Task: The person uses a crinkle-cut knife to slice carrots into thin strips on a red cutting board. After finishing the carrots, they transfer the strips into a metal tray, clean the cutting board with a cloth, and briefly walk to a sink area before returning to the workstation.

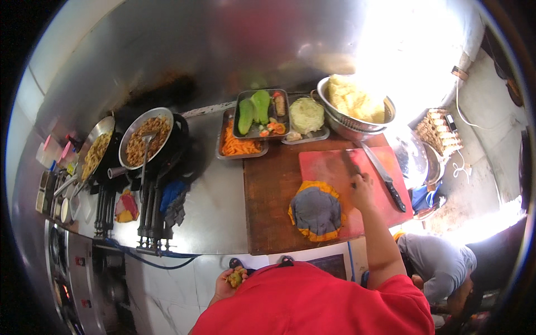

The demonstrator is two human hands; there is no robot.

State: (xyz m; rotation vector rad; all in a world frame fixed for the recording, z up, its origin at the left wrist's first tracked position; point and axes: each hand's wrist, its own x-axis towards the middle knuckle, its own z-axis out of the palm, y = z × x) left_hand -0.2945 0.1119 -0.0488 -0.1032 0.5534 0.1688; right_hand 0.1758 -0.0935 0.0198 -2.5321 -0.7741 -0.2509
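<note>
My right hand (pixel 363 191) is closed round the handle of a knife (pixel 350 161) with a dark blade, low over the red cutting board (pixel 318 162). A longer knife with a black handle (pixel 394 192) lies on the board to the right of that hand. On the left part of the board rests a grey and orange cloth (pixel 316 211), partly over the wooden board (pixel 268 212). My left hand (pixel 224 286), held close to my body beyond the counter's edge, has its fingers wrapped round several lumpy yellow-green pieces (pixel 237 277), whose kind I cannot make out.
Trays of green vegetables (pixel 259 109), carrot strips (pixel 237 146) and shredded cabbage (pixel 306 114) stand behind the boards. Noodles fill a colander (pixel 357 100). At left, two pans (pixel 147 139) of food sit on burners. A person in grey (pixel 438 265) bends down at lower right.
</note>
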